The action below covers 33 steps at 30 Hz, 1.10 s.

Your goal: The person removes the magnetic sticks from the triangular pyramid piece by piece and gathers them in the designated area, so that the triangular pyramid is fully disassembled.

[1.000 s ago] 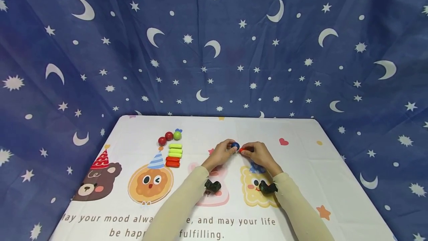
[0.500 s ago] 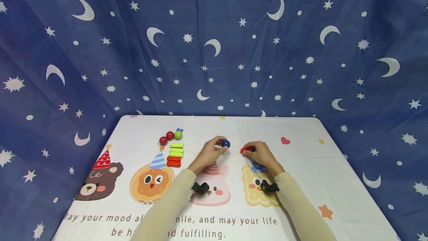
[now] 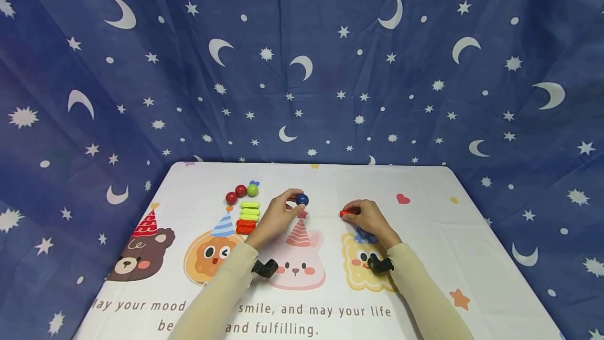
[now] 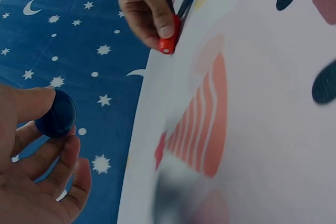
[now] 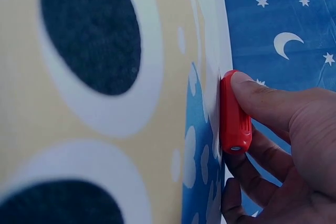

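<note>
In the head view my left hand pinches a dark blue ball between thumb and fingers. The left wrist view shows this ball held up off the table, the other fingers curled loosely below it. Over to the right, my right hand grips a short red rod between thumb and fingers. Close up in the right wrist view, the rod lies along the tabletop, with a small metallic-looking spot on its end. A gap of tabletop separates ball and rod.
Two red balls and a green ball form a row at the back left. Below them several yellow-green rods and red rods lie stacked side by side. A star-patterned blue curtain hangs behind the printed white tablecloth.
My left hand has carried the blue ball leftward, away from the red rod. The right hand stays nearly in place, still holding the red rod.
</note>
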Available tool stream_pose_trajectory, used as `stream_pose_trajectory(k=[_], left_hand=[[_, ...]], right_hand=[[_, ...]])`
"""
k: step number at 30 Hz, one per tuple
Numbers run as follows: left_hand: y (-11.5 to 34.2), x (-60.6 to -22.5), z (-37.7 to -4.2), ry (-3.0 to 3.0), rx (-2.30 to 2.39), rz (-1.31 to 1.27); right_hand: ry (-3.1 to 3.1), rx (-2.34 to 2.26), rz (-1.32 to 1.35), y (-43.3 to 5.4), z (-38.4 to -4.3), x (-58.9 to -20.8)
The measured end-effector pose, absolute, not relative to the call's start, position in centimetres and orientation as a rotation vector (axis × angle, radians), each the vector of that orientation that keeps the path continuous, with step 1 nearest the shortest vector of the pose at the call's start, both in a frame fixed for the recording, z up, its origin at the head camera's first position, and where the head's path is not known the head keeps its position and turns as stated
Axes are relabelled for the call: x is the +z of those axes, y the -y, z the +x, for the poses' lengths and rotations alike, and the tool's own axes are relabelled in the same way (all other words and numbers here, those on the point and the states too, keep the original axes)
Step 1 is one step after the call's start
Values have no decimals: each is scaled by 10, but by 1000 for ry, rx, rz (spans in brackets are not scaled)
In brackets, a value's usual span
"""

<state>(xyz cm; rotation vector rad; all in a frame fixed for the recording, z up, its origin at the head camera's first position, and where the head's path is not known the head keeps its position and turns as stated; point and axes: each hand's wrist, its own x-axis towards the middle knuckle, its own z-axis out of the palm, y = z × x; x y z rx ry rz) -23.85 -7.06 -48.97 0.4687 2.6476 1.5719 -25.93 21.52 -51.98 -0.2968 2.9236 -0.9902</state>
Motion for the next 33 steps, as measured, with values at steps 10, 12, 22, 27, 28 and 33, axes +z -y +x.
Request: stream_pose_trajectory(k=[10,12,22,27,28,33], left_hand=[[94,-479,-232,-2685,1629,402],[99,-479,-231,-2685,1633,384],[125,-477,-227,-2755,1586,314],[139,-476,-225,-2774,1575,268],[142,-476,-225,-2782,1573,271],[157,-476,-223,-2814,1558,264]], right_hand=[[-2914,-1002,-284,-215,-259,-521],[-2910,-1006,-281,-215,-259,-521],[-2914,-995,-296,-217,-259,-521],[-2910,-1001,-295,-217,-259,-521],[-2909,-1005,-294,-217,-259,-521],[-2902,-1026,-294,-218,-259,-522]])
